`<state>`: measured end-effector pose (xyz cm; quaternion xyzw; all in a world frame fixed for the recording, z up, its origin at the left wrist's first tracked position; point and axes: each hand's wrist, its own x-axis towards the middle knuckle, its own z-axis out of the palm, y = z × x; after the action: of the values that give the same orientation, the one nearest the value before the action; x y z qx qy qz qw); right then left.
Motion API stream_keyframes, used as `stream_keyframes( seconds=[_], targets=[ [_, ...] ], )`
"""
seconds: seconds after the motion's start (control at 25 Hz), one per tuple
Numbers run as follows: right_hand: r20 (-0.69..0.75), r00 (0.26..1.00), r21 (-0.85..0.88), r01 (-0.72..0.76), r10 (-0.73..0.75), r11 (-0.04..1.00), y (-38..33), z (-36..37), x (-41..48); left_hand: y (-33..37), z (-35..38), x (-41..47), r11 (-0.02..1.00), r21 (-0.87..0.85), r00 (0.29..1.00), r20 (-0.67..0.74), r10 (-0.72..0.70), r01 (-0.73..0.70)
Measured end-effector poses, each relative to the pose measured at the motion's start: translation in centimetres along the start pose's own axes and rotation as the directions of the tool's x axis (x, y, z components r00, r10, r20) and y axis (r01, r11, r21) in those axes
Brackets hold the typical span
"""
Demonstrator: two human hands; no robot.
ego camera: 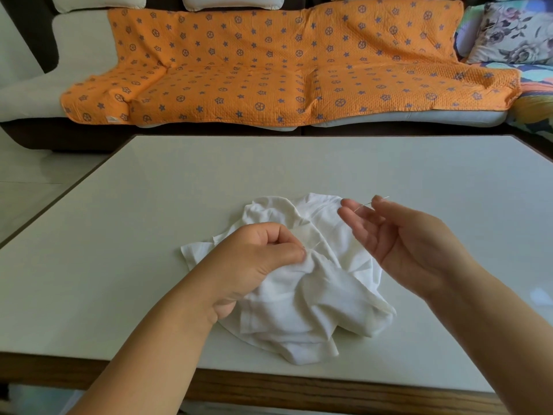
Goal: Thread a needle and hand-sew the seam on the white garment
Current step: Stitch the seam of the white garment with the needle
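- Head view looks down on a pale table [269, 169], with the white garment [299, 295] lying crumpled near its 6 o'clock edge.
- On the cloth's 9 o'clock side rests the left hand [251, 262], its thumb and forefinger pinching a small fold near the middle of the garment.
- At the garment's 2 o'clock the right hand [398, 235] is lifted off the cloth. Its thumb and a finger pinch a needle [363, 206], and the other fingers are loosely spread.
- Any thread is too fine to trace, so I can't tell whether the eye is threaded. The raised needle and the pinned fold suggest to me a stitch being drawn through.
- No line of stitches shows, so I can't say how much seam remains. My guess is most of it, plus knotting off.
- An orange blanket [269, 64] covers the sofa at 12 o'clock, well apart from the work.
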<state>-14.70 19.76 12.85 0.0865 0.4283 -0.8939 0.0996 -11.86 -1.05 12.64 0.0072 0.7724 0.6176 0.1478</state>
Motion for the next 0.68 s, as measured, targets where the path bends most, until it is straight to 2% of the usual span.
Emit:
stream_keyframes(
  seconds=[0.08,0.16,0.24,0.32,0.4,0.52,0.6,0.68],
  targets=[
    [0.008,0.999,0.004,0.046,-0.046,0.999,0.0,-0.3,0.6,0.1,-0.2,-0.1,0.999,-0.054,1.0,0.019,0.008,-0.007],
    [-0.045,0.988,-0.156,0.14,-0.149,0.978,0.1,-0.7,0.9,0.2,-0.4,-0.2,0.996,-0.084,0.999,0.033,0.012,-0.009],
    [-0.109,0.958,-0.352,0.211,-0.264,0.912,0.1,-1.0,1.1,0.3,-0.6,-0.3,0.995,-0.1,0.999,0.045,0.01,-0.006],
    [-0.128,0.917,-0.539,0.255,-0.377,0.803,0.2,-1.3,1.3,0.4,-0.8,-0.4,0.993,-0.119,0.998,0.059,0.009,-0.002],
    [-0.106,0.869,-0.713,0.272,-0.483,0.646,0.3,-1.7,1.5,0.5,-1.0,-0.5,0.99,-0.144,0.997,0.08,0.008,0.004],
    [-0.058,0.811,-0.865,0.25,-0.582,0.435,0.2,-1.8,1.5,0.6,-1.3,-0.6,0.986,-0.167,0.996,0.093,0.012,0.004],
    [-0.038,0.79,-0.908,0.228,-0.612,0.351,0.1,-1.8,1.4,0.6,-1.4,-0.6,0.986,-0.165,0.996,0.085,0.01,0.004],
    [-0.026,0.799,-0.917,0.22,-0.601,0.332,0.2,-1.6,1.3,0.6,-1.4,-0.7,0.987,-0.162,0.996,0.087,0.01,0.004]
  ],
)
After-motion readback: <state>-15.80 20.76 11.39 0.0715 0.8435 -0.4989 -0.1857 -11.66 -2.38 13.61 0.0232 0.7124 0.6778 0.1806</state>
